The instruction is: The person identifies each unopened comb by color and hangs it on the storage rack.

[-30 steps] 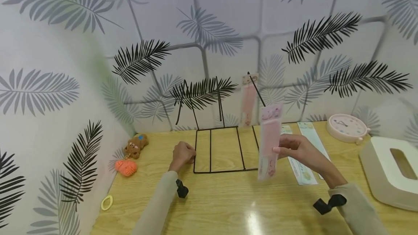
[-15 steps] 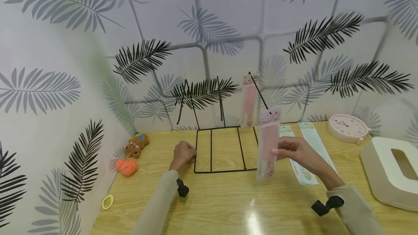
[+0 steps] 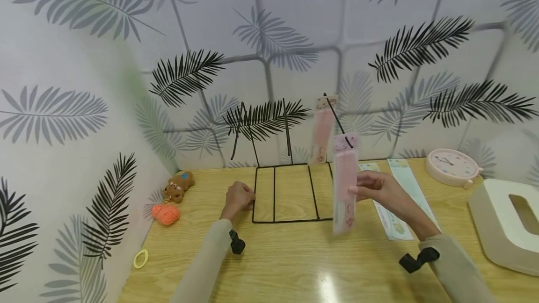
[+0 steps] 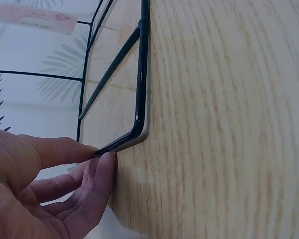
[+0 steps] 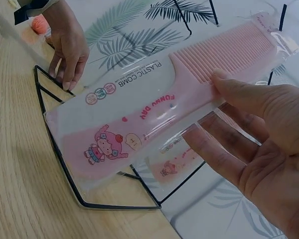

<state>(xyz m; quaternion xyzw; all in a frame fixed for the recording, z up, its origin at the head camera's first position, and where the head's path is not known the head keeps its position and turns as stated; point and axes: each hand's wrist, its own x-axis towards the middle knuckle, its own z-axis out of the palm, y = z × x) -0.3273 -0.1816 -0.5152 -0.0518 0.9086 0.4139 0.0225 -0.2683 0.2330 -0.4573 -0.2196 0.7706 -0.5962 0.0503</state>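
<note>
One wood-grain desk (image 3: 273,265) carries a black wire rack (image 3: 313,191), its left edge pinched by the left hand (image 3: 239,198). At right sits a white slotted box (image 3: 492,209). The right hand (image 3: 381,190) grips a packaged pink comb (image 3: 346,176) upright, its top at the tip of a rack hook (image 3: 337,119); a second comb (image 3: 323,125) hangs farther back on that hook. Near the box lies a pink clock (image 3: 452,167); at left, a toy bear (image 3: 178,186).

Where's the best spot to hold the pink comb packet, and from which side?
Probably its right long edge near mid-length, coming from the right, as your right hand does. The pink comb packet is long, flat and roughly upright; the black rod reaches its top, so keep that end free.
</note>
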